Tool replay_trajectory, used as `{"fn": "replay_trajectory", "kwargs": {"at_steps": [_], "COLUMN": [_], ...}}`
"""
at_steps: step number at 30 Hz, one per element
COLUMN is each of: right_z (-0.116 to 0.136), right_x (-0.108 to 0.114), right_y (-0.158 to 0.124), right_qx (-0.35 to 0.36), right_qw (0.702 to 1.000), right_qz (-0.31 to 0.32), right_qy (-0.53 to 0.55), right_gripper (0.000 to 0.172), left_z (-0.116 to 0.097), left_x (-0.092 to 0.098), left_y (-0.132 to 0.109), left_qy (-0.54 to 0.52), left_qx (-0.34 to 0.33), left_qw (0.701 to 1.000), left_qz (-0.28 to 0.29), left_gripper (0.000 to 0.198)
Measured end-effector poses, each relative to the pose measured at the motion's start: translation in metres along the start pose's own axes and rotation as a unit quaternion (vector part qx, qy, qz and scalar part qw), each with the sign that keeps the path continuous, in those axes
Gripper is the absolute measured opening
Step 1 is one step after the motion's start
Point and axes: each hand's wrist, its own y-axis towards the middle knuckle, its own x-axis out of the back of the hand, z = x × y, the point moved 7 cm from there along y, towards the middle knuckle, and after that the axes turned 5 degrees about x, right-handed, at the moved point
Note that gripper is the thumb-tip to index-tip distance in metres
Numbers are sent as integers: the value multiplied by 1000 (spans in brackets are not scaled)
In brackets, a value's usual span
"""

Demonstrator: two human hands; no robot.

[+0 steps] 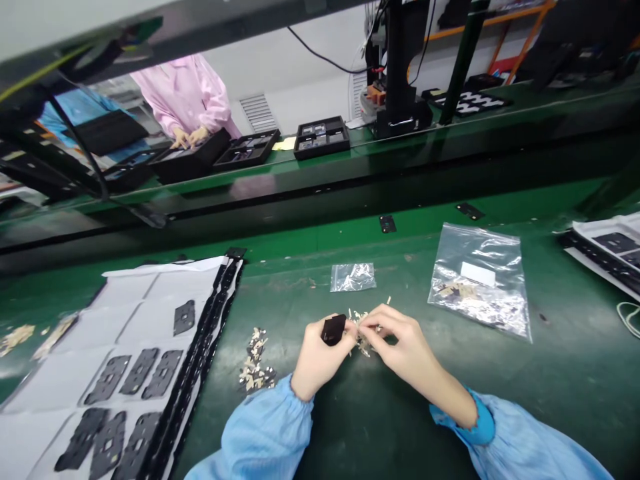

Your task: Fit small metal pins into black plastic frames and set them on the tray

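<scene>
Left hand (320, 357) – fingers closed on small black piece (333, 329); right hand (404, 347) nearly shut, fingertips pinching tiny beige flakes (365, 331) right at piece's edge. Loose pile of beige flakes (255, 360) just left of hands, on green desk (560, 380). Small clear bag (353, 277) ahead; larger clear bag (477, 283) ahead right. White sheet with black pieces (120, 320) further left.

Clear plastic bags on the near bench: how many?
2: a small bag just beyond the hands, and a larger bag to its right, with pale pieces inside. Neither is covered; others could be out of view.
</scene>
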Motion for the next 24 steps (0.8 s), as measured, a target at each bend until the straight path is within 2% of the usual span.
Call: {"fn": "replay_trajectory", "kwargs": {"at_steps": [7,13,19,21,24], "right_z": [-1,-12,-28,-35,-40], "right_x": [-7,-10,-12,-8,2], "right_y": [1,1,-2,-2,-1], "right_qx": [0,-67,-155,-170,-148], "right_qw": [999,996,980,979,988], "right_qz": [54,41,38,19,-20], "right_qy": [3,50,116,110,38], "right_gripper": [19,17,14,12,11], "left_z": [9,20,18,18,24], "left_x": [-5,-10,-10,-9,-6], "left_y": [-2,0,0,0,3], "left_qy": [-11,-75,-59,-63,-80], "left_qx": [12,46,17,10,28], "left_qw": [1000,996,998,998,996], "left_qz": [-3,8,2,-1,-13], "left_gripper": [11,10,12,12,10]}}
